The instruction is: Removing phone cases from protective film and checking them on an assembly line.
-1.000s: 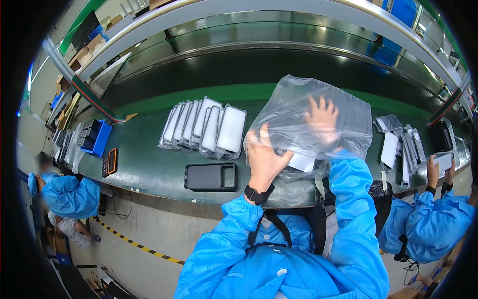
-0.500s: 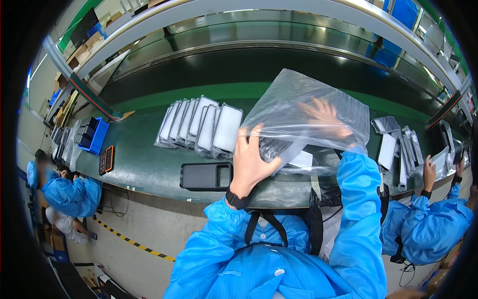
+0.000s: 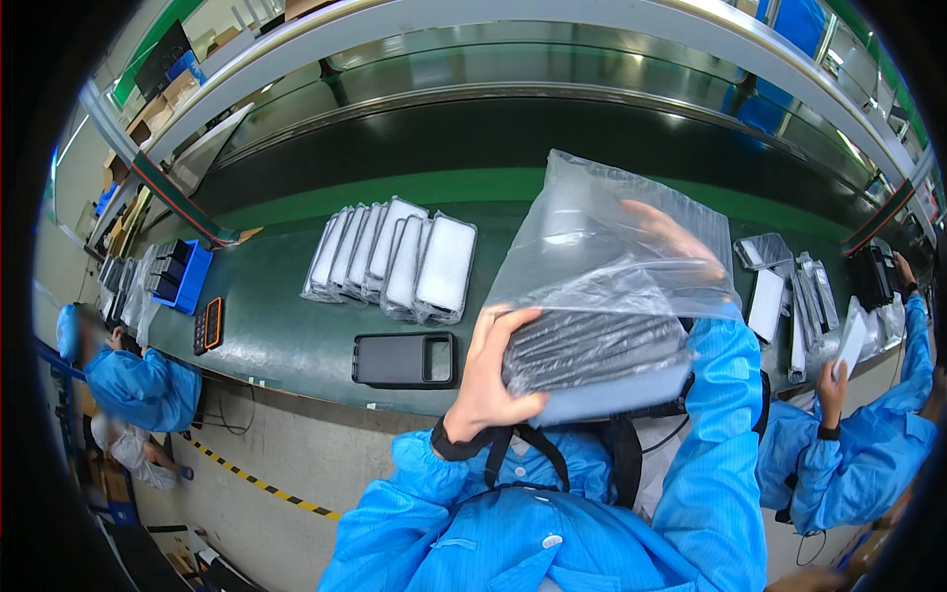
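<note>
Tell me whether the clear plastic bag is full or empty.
Partly full: the clear plastic bag holds a stack of dark cases at its bottom; its upper part is slack.

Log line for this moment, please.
left hand: grips bag at stack | right hand: inside bag | bench: black case, row of bagged cases

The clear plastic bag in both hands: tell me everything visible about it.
The bag is clear, thin, crinkled plastic, glossy with glare. It holds a stack of dark flat cases lying at its lower end; the upper part is loose and puffed up. It is held tilted above the green bench. The left hand grips the stack's left end from outside; the right hand shows through the film, pressed against the bag's upper right.
</note>
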Tool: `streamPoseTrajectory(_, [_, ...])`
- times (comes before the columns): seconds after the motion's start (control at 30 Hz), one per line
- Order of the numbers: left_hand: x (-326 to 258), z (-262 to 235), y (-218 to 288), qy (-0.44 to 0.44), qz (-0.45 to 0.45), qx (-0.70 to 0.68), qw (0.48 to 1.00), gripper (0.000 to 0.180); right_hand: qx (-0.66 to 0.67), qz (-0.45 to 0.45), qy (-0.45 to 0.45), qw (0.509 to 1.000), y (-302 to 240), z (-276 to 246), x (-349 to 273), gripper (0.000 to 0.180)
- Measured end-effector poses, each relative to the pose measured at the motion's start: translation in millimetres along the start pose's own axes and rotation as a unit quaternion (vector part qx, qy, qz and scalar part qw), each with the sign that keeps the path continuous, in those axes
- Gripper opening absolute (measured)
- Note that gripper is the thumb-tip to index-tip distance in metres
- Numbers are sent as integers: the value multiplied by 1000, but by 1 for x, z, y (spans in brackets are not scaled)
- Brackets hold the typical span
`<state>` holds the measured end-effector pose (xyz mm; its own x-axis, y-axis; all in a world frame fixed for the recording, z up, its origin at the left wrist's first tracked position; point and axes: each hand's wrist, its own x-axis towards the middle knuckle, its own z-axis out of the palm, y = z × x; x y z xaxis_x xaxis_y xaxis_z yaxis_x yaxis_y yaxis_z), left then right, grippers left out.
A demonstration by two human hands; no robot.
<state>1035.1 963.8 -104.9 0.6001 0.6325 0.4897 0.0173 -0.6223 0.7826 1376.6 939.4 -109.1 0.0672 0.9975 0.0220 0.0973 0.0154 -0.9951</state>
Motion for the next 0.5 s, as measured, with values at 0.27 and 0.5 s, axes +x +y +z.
streamPoseTrajectory(0.27, [-52, -35, 21, 40, -173, -335, 925, 99, -540, 13, 134, 831, 19, 44, 42, 46])
streamPoseTrajectory(0.5, [-76, -76, 23, 223, -186, -331, 898, 97, -661, -234, 43, 712, 37, 86, 76, 34])
